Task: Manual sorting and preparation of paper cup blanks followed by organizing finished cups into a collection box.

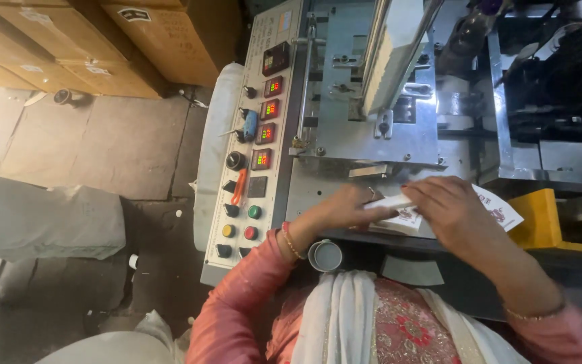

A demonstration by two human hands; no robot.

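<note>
I see my left hand (pixel 345 209) and right hand (pixel 449 209) pinching opposite ends of a flat white stack of printed paper pieces (pixel 399 203) (red pattern showing), held level just below the machine's outlet (pixel 372 170), apparently to square them.

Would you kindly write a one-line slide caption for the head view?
Both hands, left hand and right hand, hold a stack of white printed sheets at a metal machine beside its control panel.
</note>
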